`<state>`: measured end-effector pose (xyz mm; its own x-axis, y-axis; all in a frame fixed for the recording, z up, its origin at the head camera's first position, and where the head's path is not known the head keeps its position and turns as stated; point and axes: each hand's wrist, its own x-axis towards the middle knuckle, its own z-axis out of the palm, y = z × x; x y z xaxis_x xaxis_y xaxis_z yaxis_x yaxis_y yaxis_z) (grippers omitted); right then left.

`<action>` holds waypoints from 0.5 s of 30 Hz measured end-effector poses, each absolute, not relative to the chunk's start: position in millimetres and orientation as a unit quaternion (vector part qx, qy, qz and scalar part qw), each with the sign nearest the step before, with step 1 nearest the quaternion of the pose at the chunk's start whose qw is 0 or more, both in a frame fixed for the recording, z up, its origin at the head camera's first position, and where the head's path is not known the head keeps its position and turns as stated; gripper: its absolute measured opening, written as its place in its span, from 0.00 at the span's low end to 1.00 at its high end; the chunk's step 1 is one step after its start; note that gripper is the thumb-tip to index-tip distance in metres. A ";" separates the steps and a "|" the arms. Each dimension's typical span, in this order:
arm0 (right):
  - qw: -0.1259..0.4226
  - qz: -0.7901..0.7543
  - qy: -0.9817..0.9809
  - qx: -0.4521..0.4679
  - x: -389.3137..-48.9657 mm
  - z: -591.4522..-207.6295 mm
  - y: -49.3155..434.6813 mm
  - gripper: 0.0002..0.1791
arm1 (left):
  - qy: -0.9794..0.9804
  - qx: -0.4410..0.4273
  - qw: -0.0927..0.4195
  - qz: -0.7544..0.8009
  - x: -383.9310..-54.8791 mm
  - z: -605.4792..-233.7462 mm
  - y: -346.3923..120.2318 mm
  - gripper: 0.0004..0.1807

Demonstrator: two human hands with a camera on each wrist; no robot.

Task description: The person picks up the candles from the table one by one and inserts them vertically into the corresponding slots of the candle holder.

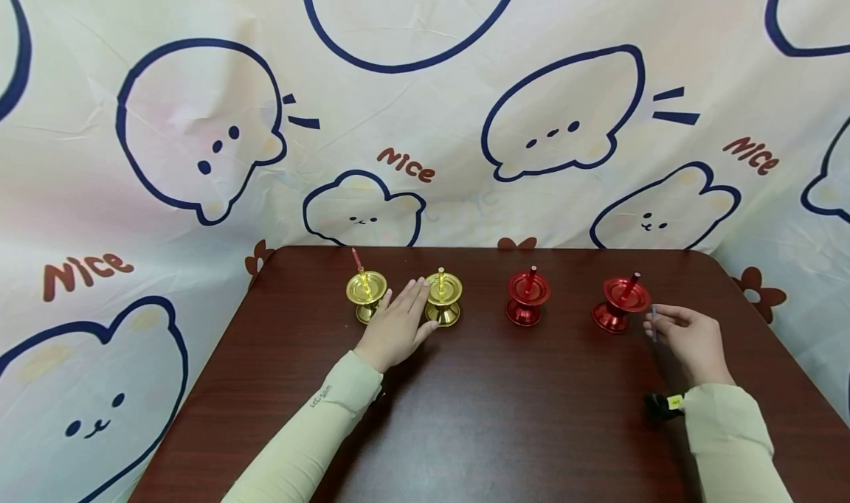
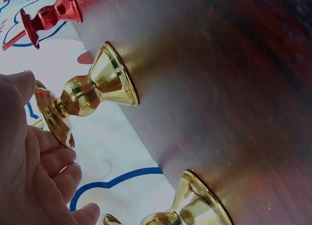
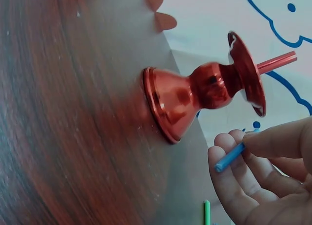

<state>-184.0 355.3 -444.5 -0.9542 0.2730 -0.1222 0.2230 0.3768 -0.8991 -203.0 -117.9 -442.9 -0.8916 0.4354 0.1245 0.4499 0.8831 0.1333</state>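
Note:
My left hand point(image 1: 393, 330) lies beside the second gold candle holder point(image 1: 445, 315), fingers outstretched. In the left wrist view its thumb and fingers stand around the rim of that holder's dish point(image 2: 62, 130); how firmly they touch cannot be told. A thin red candle point(image 1: 357, 259) stands in the leftmost gold candle holder point(image 1: 367, 313). My right hand point(image 1: 693, 341) pinches a thin blue candle point(image 3: 230, 157) between thumb and fingers, just right of the rightmost red candle holder point(image 1: 611, 318), apart from it.
Another red candle holder point(image 1: 523, 313) stands between the gold pair and the rightmost one. All are near the back of the dark brown table point(image 1: 478, 429), before a printed cloth point(image 1: 451, 119). A green stick point(image 3: 207, 213) shows below the hand in the right wrist view.

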 end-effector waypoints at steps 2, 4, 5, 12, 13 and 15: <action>0.025 0.547 -0.823 -0.150 -182.3 -443.8 353.7 0.26 | -0.969 -0.228 0.045 -0.080 -203.0 -442.6 -117.7 0.39; 0.027 0.555 -0.817 -0.153 -180.4 -442.8 351.7 0.26 | -0.969 -0.228 0.044 -0.079 -202.5 -441.9 -117.5 0.39; 0.029 0.558 -0.815 -0.154 -179.6 -442.2 350.6 0.26 | -0.970 -0.228 0.043 -0.079 -202.1 -441.5 -117.4 0.39; 0.052 0.572 -0.801 -0.170 -173.7 -435.2 342.8 0.25 | -0.970 -0.227 0.040 -0.080 -201.3 -439.3 -117.1 0.39; 0.056 0.574 -0.799 -0.171 -172.6 -434.0 342.0 0.25 | -0.970 -0.227 0.040 -0.082 -201.2 -438.9 -117.0 0.39; 0.063 0.583 -0.792 -0.168 -170.3 -431.1 340.3 0.25 | -0.969 -0.228 0.042 -0.085 -201.3 -438.7 -117.0 0.39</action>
